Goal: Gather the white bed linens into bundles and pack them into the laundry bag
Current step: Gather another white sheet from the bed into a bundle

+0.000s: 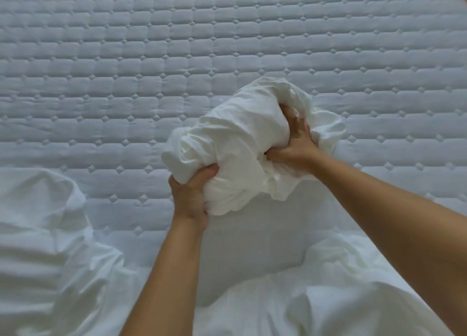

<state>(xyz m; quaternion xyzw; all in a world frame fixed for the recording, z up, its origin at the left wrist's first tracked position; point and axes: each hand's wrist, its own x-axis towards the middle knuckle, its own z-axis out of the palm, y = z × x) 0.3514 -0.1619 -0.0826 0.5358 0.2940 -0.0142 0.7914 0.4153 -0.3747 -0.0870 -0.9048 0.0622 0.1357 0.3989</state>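
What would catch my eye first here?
The crumpled white bundle of linen, gripped at the centre by both hands: the left hand grips its lower end, the right hand digs into its right side. Behind it spreads the bare quilted mattress, and more loose white linen lies along the near edge.

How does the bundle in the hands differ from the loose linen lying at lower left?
The bundle is wadded into a tight ball; the loose linen sprawls in slack folds. The left hand and right hand grip the bundle; nothing touches the loose linen, which lies on the mattress. The bundle looks creamier, the loose linen bluish. Both are plain white cloth.
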